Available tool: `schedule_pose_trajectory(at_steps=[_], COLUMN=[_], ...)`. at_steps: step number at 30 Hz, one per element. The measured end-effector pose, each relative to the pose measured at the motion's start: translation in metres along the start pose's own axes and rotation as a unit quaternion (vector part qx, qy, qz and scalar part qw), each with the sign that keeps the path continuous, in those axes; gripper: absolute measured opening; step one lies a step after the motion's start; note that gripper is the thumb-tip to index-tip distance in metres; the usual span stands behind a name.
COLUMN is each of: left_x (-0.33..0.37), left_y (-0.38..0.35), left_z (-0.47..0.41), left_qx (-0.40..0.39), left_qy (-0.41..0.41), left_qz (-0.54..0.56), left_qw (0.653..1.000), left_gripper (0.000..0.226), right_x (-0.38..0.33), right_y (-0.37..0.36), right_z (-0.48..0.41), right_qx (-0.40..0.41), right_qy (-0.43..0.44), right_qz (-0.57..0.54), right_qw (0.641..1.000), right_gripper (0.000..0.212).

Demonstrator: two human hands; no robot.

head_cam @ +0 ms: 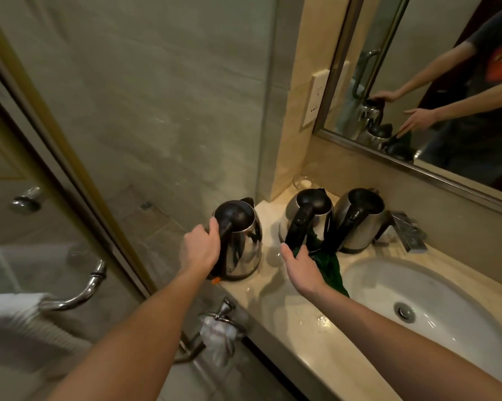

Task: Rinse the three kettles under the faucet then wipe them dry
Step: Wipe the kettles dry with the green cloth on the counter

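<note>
Three steel kettles with black lids and handles stand on the beige counter [275,287] left of the sink. My left hand [201,250] grips the black handle of the left kettle [244,244], which sits at the counter's left end. The middle kettle [307,218] and the right kettle [359,224] stand side by side further back. A dark green cloth [330,270] lies in front of the middle kettle, at the sink's rim. My right hand [301,266] rests on that cloth with its fingers extended, close to the middle kettle's handle.
The white oval sink [446,290] with its drain lies to the right, and the chrome faucet [409,231] stands behind it. A mirror hangs above. A glass shower door and a chrome towel bar [81,290] are at the left. Water spots wet the counter's front.
</note>
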State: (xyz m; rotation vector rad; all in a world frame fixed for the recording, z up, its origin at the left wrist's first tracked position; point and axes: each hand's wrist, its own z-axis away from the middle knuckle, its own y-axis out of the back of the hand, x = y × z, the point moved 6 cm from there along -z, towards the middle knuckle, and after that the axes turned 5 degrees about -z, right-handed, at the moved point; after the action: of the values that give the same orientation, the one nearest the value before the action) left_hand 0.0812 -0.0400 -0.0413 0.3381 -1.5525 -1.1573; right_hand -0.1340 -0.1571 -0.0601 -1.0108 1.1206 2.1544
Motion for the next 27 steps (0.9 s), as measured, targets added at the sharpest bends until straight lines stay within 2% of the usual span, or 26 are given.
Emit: schedule_pose_trajectory(at_steps=[2,4,7,11,17,22,27], left_x=[-0.006,-0.009,-0.013,-0.014,-0.014,-0.013,-0.013], left_y=[-0.013,-0.02,-0.024,-0.025,-0.028,-0.027,-0.03], left_z=[-0.006,-0.01,-0.016,-0.017,-0.019,-0.018,-0.02], left_qx=[-0.018,-0.024,-0.032,-0.024,0.003,0.006,0.003], left_qy=[0.083,0.13,0.145,0.142,0.126,0.115,0.104], left_qz=[0.115,0.148,0.151,0.148,0.136,0.122,0.132], left_qw=[0.99,0.98,0.977,0.979,0.983,0.986,0.986], left_gripper=[0.068,0.077,0.083,0.08,0.077,0.075,0.072], right_x=[-0.002,-0.007,-0.02,-0.039,-0.037,-0.04,-0.043], right_y=[-0.003,-0.004,-0.007,-0.009,0.003,-0.003,-0.024], right_z=[0.004,0.007,0.015,0.022,0.037,0.051,0.064], right_qx=[0.004,0.016,0.023,0.035,0.088,0.065,0.048], right_qy=[-0.022,-0.052,-0.092,-0.091,-0.109,-0.103,-0.069], right_qz=[-0.031,-0.092,-0.202,-0.292,-0.34,-0.343,-0.303], right_qw=[0.999,0.994,0.975,0.952,0.93,0.931,0.949], right_gripper=[0.072,0.069,0.067,0.063,0.059,0.057,0.056])
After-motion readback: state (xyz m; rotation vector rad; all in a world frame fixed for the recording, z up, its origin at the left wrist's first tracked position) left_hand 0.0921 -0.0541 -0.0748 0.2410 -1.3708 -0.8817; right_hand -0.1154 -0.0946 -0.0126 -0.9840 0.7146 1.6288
